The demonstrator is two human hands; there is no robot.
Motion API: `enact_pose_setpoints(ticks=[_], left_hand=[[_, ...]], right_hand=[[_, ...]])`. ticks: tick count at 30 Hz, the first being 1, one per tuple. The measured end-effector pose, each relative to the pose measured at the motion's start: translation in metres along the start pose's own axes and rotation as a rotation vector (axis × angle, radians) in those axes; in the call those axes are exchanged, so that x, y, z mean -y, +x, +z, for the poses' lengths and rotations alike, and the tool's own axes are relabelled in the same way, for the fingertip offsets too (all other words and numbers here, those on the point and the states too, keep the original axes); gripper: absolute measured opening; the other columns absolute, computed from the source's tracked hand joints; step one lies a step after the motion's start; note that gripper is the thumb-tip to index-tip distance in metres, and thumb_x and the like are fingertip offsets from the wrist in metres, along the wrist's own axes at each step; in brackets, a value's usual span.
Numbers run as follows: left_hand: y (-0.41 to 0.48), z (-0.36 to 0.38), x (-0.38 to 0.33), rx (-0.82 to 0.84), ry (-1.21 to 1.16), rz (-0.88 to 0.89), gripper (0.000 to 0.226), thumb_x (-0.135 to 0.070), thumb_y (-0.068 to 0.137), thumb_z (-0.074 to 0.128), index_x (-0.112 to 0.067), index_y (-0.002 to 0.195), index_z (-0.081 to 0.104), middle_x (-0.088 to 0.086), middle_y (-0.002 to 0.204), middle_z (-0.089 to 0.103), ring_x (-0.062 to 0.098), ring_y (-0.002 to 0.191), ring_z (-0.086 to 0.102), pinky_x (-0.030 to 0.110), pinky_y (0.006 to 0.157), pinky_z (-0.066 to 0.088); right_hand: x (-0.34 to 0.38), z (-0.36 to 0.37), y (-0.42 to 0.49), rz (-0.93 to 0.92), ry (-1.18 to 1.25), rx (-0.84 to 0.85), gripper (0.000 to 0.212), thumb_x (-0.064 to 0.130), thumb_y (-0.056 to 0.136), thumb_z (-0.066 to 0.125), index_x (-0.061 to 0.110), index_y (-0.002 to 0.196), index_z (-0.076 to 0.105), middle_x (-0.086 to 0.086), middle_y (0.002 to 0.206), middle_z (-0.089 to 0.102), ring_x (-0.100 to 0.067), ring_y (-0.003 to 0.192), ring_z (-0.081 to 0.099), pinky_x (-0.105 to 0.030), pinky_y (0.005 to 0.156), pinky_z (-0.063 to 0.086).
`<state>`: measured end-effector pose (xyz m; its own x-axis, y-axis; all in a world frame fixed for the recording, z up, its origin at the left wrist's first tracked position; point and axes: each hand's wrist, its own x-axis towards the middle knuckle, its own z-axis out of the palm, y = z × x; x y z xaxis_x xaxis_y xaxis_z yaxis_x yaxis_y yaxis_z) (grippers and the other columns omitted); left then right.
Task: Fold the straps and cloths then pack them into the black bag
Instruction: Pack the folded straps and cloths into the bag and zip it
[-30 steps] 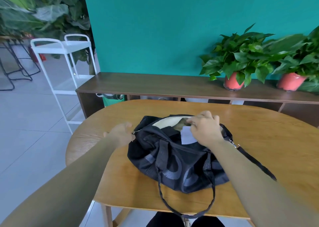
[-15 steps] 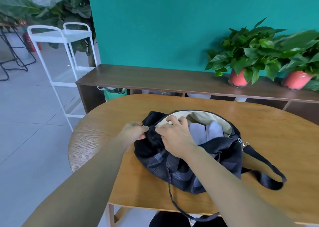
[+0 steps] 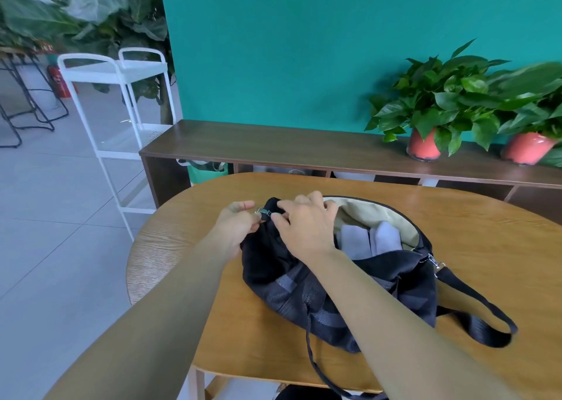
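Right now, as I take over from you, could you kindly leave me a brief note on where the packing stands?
Left hand: pinches the metal fitting at the left end of the black bag.
Right hand: grips the bag's rim beside it.
Done: two folded white cloths lie inside the open bag on the table.
Left: bag not yet closed; the shoulder strap lies loose on the table, outside the bag.

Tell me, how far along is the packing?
Nearly done, it seems. Folded cloths already lie inside the bag. In hand: the left hand pinches the bag's end and the right hand the zip there. Still to do: zipping it, as the mouth gapes open.
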<state>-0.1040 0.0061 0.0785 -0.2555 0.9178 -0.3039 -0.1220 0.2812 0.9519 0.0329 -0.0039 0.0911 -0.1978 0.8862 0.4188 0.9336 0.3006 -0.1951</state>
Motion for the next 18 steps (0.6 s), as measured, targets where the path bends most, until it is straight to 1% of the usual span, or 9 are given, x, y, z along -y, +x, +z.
enact_pose_setpoints(ticks=[1, 4, 6, 8, 9, 11, 14, 16, 18], left_hand=[[-0.001, 0.000, -0.001, 0.005, -0.003, -0.008, 0.024, -0.001, 0.091, 0.058, -0.019, 0.107, 0.056, 0.008, 0.093, 0.065, 0.016, 0.074, 0.057, 0.025, 0.068, 0.049], [-0.001, 0.001, -0.001, 0.011, -0.058, -0.043, 0.025, 0.000, 0.090, 0.058, -0.019, 0.106, 0.057, 0.009, 0.090, 0.065, 0.018, 0.073, 0.057, 0.034, 0.083, 0.049], [-0.001, 0.000, 0.002, 0.004, -0.080, -0.051, 0.025, 0.001, 0.090, 0.057, -0.018, 0.106, 0.057, 0.010, 0.091, 0.066, 0.019, 0.073, 0.058, 0.034, 0.084, 0.048], [-0.003, 0.000, 0.001, 0.004, -0.078, -0.049, 0.026, 0.000, 0.091, 0.057, -0.019, 0.108, 0.056, 0.011, 0.097, 0.066, 0.018, 0.076, 0.058, 0.030, 0.077, 0.051], [-0.005, 0.000, 0.000, 0.003, -0.077, -0.045, 0.027, -0.001, 0.091, 0.057, -0.019, 0.110, 0.056, 0.011, 0.100, 0.066, 0.017, 0.076, 0.059, 0.027, 0.069, 0.051], [-0.009, 0.001, -0.002, -0.004, -0.063, -0.031, 0.028, -0.004, 0.091, 0.059, -0.019, 0.114, 0.055, 0.009, 0.104, 0.066, 0.014, 0.075, 0.059, 0.022, 0.059, 0.043], [-0.013, 0.003, -0.005, -0.007, -0.040, -0.017, 0.026, -0.007, 0.092, 0.059, -0.018, 0.115, 0.056, 0.006, 0.101, 0.064, 0.011, 0.071, 0.055, 0.022, 0.057, 0.035], [-0.016, 0.003, -0.006, 0.000, -0.027, -0.016, 0.023, -0.007, 0.092, 0.058, -0.017, 0.113, 0.059, 0.004, 0.092, 0.063, 0.010, 0.069, 0.053, 0.022, 0.056, 0.034], [-0.017, 0.004, -0.007, 0.002, -0.027, -0.012, 0.020, -0.007, 0.093, 0.058, -0.016, 0.111, 0.060, 0.002, 0.090, 0.062, 0.009, 0.070, 0.053, 0.021, 0.057, 0.034]], right_hand=[[0.003, 0.001, 0.003, 0.015, -0.012, 0.039, 0.029, 0.039, 0.096, 0.041, 0.025, 0.100, 0.066, 0.002, 0.096, 0.059, -0.023, 0.104, 0.038, -0.042, 0.087, 0.024], [0.008, 0.007, 0.008, 0.035, 0.004, 0.061, 0.028, 0.038, 0.097, 0.041, 0.029, 0.106, 0.066, 0.001, 0.104, 0.056, -0.023, 0.107, 0.034, -0.043, 0.088, 0.022], [0.011, 0.009, 0.009, 0.028, 0.006, 0.053, 0.027, 0.036, 0.096, 0.044, 0.030, 0.107, 0.068, 0.002, 0.105, 0.056, -0.023, 0.107, 0.033, -0.043, 0.088, 0.022], [0.013, 0.009, 0.010, 0.023, 0.003, 0.038, 0.024, 0.033, 0.095, 0.047, 0.028, 0.101, 0.070, 0.004, 0.102, 0.056, -0.023, 0.107, 0.033, -0.043, 0.090, 0.020], [0.014, 0.009, 0.010, 0.021, 0.002, 0.030, 0.023, 0.032, 0.094, 0.049, 0.028, 0.099, 0.071, 0.004, 0.101, 0.056, -0.022, 0.107, 0.033, -0.043, 0.091, 0.019], [0.015, 0.009, 0.011, 0.010, 0.002, 0.015, 0.022, 0.031, 0.093, 0.050, 0.026, 0.096, 0.071, 0.005, 0.100, 0.055, -0.022, 0.107, 0.033, -0.044, 0.094, 0.015], [0.015, 0.010, 0.012, -0.004, 0.011, 0.008, 0.020, 0.032, 0.090, 0.052, 0.025, 0.095, 0.071, 0.005, 0.101, 0.055, -0.022, 0.109, 0.033, -0.046, 0.098, 0.015], [0.015, 0.009, 0.012, -0.006, 0.032, 0.015, 0.019, 0.037, 0.087, 0.056, 0.026, 0.094, 0.070, 0.005, 0.100, 0.055, -0.021, 0.109, 0.033, -0.046, 0.098, 0.015], [0.013, 0.010, 0.011, -0.015, 0.031, 0.002, 0.019, 0.040, 0.086, 0.058, 0.026, 0.091, 0.069, 0.006, 0.096, 0.055, -0.021, 0.108, 0.033, -0.044, 0.096, 0.014]])
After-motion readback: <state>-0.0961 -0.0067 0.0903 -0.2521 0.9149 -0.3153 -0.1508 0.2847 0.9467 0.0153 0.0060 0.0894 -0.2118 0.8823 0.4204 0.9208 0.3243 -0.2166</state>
